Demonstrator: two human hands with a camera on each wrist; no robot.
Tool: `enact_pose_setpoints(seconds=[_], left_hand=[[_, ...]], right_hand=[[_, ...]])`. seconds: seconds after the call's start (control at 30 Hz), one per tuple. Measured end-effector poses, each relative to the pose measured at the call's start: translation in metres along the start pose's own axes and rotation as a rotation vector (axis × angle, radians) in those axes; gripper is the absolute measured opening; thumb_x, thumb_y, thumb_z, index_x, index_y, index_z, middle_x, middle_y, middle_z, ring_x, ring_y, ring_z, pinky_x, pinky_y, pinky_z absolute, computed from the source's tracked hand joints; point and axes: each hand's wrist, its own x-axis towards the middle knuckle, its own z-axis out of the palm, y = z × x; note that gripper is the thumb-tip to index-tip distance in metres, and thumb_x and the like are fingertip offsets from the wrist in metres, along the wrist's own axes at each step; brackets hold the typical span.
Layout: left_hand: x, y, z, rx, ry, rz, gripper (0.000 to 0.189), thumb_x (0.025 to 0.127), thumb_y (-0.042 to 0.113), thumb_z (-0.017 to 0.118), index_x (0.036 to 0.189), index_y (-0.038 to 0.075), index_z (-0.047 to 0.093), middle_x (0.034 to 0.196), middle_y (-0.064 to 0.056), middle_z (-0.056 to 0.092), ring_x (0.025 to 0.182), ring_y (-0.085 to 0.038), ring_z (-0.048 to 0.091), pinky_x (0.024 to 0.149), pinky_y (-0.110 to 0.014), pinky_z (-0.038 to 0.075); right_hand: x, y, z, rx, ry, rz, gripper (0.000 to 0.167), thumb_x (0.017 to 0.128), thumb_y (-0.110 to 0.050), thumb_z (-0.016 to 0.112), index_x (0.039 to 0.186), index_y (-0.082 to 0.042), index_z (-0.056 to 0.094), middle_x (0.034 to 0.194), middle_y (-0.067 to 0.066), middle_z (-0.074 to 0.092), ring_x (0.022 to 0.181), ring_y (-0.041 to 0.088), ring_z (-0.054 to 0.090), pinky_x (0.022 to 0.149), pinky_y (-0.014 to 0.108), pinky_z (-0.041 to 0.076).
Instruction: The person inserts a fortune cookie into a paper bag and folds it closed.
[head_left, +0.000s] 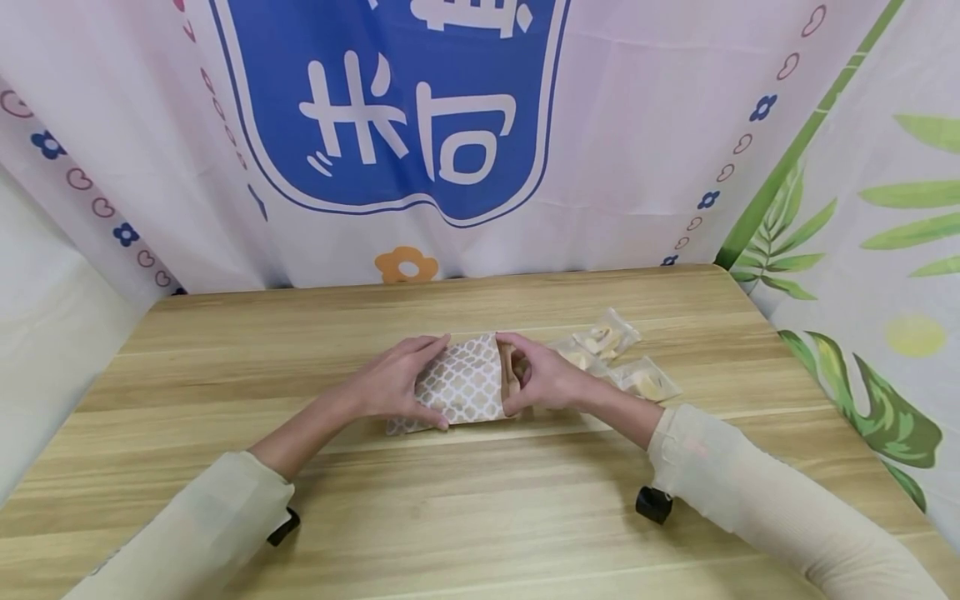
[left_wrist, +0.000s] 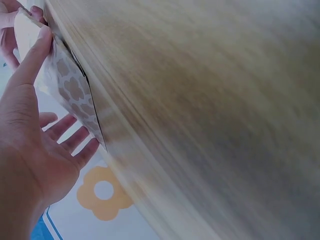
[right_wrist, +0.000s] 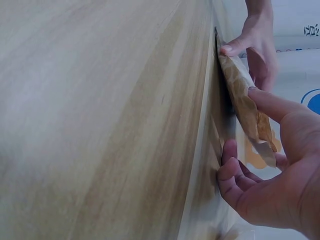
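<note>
A flat paper bag [head_left: 467, 382] with a white and tan lattice print lies on the wooden table, its brown-lined mouth facing right. My left hand [head_left: 393, 379] holds the bag across its width, thumb along the near edge and fingers at the far edge. At the mouth, my right hand [head_left: 551, 375] grips the rim between thumb and forefinger, and the mouth gapes a little. The right wrist view shows the crinkled brown lining [right_wrist: 260, 127] beside the right thumb; the other right fingers curl below it. What lies inside the bag is hidden.
Several small clear packets [head_left: 647, 381] with pale yellow pieces lie just beyond the right hand. A printed cloth [head_left: 480, 242] hangs behind the table's far edge. The wooden tabletop [head_left: 465, 508] extends in front of the hands.
</note>
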Motion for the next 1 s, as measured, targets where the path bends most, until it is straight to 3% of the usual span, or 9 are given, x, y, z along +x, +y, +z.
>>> enact_pose_setpoints(seconds=[0.1, 0.27, 0.37, 0.47, 0.53, 0.63, 0.77, 0.9, 1.0], left_hand=[[0.000, 0.000, 0.000, 0.006, -0.011, -0.001, 0.124, 0.069, 0.059, 0.091, 0.157, -0.007, 0.035, 0.155, -0.029, 0.043, 0.142, -0.046, 0.043, 0.118, -0.058, 0.037], [0.002, 0.000, 0.001, 0.017, -0.028, -0.007, 0.123, 0.069, 0.060, 0.090, 0.158, -0.005, 0.035, 0.156, -0.027, 0.043, 0.143, -0.044, 0.043, 0.118, -0.057, 0.037], [0.002, 0.001, 0.001, 0.011, -0.030, -0.010, 0.124, 0.068, 0.060, 0.091, 0.158, -0.003, 0.035, 0.156, -0.026, 0.043, 0.143, -0.043, 0.043, 0.118, -0.056, 0.037], [0.002, 0.002, 0.001, 0.018, -0.022, 0.000, 0.124, 0.068, 0.061, 0.091, 0.158, -0.004, 0.035, 0.156, -0.026, 0.044, 0.142, -0.043, 0.044, 0.117, -0.056, 0.038], [0.002, 0.002, 0.001, 0.022, -0.020, 0.003, 0.125, 0.068, 0.061, 0.091, 0.158, -0.003, 0.035, 0.155, -0.025, 0.044, 0.142, -0.042, 0.044, 0.117, -0.056, 0.039], [0.002, 0.003, 0.002, 0.031, -0.021, 0.004, 0.126, 0.067, 0.063, 0.091, 0.159, -0.003, 0.035, 0.156, -0.024, 0.044, 0.142, -0.040, 0.045, 0.117, -0.055, 0.040], [0.002, 0.003, 0.002, 0.035, -0.027, -0.003, 0.126, 0.068, 0.064, 0.090, 0.159, -0.002, 0.034, 0.156, -0.023, 0.044, 0.142, -0.040, 0.045, 0.116, -0.056, 0.040], [0.002, 0.004, 0.002, 0.034, -0.036, -0.012, 0.127, 0.068, 0.064, 0.090, 0.160, -0.001, 0.033, 0.157, -0.022, 0.043, 0.143, -0.039, 0.043, 0.117, -0.056, 0.038], [0.002, 0.005, 0.001, 0.033, -0.036, -0.014, 0.127, 0.067, 0.063, 0.091, 0.161, -0.001, 0.032, 0.157, -0.021, 0.044, 0.144, -0.039, 0.043, 0.118, -0.056, 0.038]], right_hand=[[0.000, 0.000, 0.001, 0.063, 0.006, 0.020, 0.091, 0.079, 0.007, 0.080, 0.158, -0.002, 0.035, 0.141, 0.023, 0.048, 0.072, 0.014, 0.050, 0.056, 0.021, 0.046], [0.004, -0.001, 0.003, 0.222, 0.084, 0.058, 0.057, 0.091, 0.005, 0.065, 0.146, 0.006, 0.049, 0.145, 0.021, 0.051, 0.084, 0.014, 0.057, 0.066, 0.023, 0.051], [0.009, -0.003, 0.006, 0.254, 0.167, 0.083, 0.041, 0.095, 0.000, 0.060, 0.136, 0.008, 0.058, 0.132, 0.018, 0.060, 0.081, 0.013, 0.057, 0.068, 0.023, 0.050], [0.013, -0.006, 0.008, 0.256, 0.232, 0.110, 0.027, 0.102, -0.007, 0.059, 0.124, 0.008, 0.066, 0.112, 0.013, 0.066, 0.070, 0.012, 0.052, 0.063, 0.022, 0.046], [0.016, -0.006, 0.010, 0.259, 0.254, 0.116, 0.024, 0.104, -0.008, 0.059, 0.117, 0.009, 0.067, 0.106, 0.013, 0.067, 0.064, 0.010, 0.050, 0.058, 0.021, 0.044], [0.019, -0.007, 0.013, 0.257, 0.266, 0.123, 0.022, 0.105, -0.007, 0.058, 0.113, 0.011, 0.067, 0.116, 0.019, 0.068, 0.063, 0.010, 0.049, 0.057, 0.021, 0.042], [0.020, -0.007, 0.014, 0.237, 0.271, 0.146, 0.021, 0.106, -0.007, 0.056, 0.113, 0.010, 0.066, 0.132, 0.024, 0.063, 0.075, 0.011, 0.050, 0.064, 0.021, 0.042], [0.021, -0.008, 0.015, 0.232, 0.275, 0.169, 0.020, 0.107, -0.007, 0.054, 0.111, 0.009, 0.066, 0.132, 0.023, 0.062, 0.085, 0.014, 0.050, 0.074, 0.024, 0.044], [0.021, -0.009, 0.015, 0.235, 0.277, 0.180, 0.021, 0.107, -0.008, 0.054, 0.110, 0.009, 0.066, 0.135, 0.022, 0.061, 0.099, 0.019, 0.053, 0.090, 0.031, 0.047]])
